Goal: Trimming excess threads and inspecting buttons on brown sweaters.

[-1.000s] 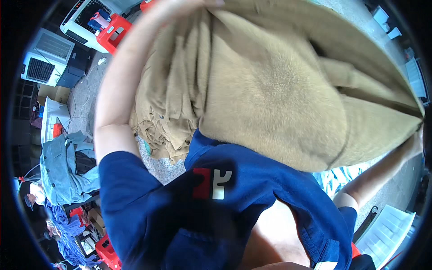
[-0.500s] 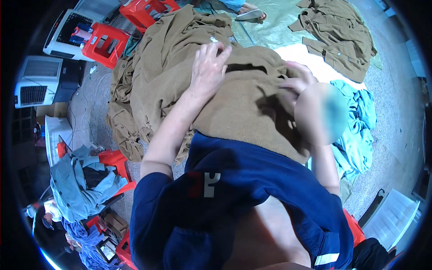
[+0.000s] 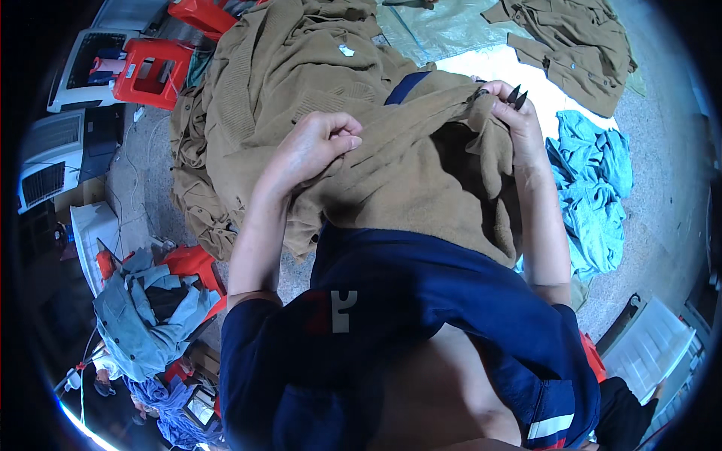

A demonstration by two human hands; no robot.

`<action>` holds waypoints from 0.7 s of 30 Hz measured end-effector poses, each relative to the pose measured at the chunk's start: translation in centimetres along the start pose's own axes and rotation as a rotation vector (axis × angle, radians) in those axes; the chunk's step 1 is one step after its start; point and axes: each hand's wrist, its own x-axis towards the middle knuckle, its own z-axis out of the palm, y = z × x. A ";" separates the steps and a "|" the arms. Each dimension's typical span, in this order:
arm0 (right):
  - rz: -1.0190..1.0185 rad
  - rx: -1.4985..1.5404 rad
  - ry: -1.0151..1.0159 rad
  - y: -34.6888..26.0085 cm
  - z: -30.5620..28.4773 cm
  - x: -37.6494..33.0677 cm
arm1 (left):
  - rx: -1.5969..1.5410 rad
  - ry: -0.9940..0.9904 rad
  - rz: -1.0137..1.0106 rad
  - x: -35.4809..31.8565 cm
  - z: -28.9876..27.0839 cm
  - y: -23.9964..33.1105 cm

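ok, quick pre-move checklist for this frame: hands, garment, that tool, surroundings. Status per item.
1. Left hand gripping the tan garment: ok, fingers curled into the fabric.
2. Right hand on the garment's far edge: ok, pinching it.
3. Small dark snips in the right hand: ok, tips stick out past the fingers.
4. Snip blades open or closed: cannot tell.
5. Garment spread flat: not ok, bunched over the lap.
6. Tan pile clear of the held garment: not ok, they overlap.
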 end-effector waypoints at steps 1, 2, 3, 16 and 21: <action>-0.003 -0.010 0.003 -0.3 0.1 0.0 | -0.004 -0.004 -0.002 0.2 0.1 0.0; 0.002 -0.009 0.005 -0.2 0.1 0.0 | -0.069 0.078 0.007 0.4 0.2 0.0; 0.014 0.005 0.025 -0.1 0.1 0.1 | -0.133 0.161 0.016 0.6 0.1 0.0; -0.094 -0.150 0.396 0.2 -5.5 0.1 | -0.471 -0.042 -0.059 2.6 -1.9 -0.3; -0.067 -0.180 0.488 1.3 -5.7 -0.3 | -0.478 0.041 -0.108 3.2 -0.8 -3.0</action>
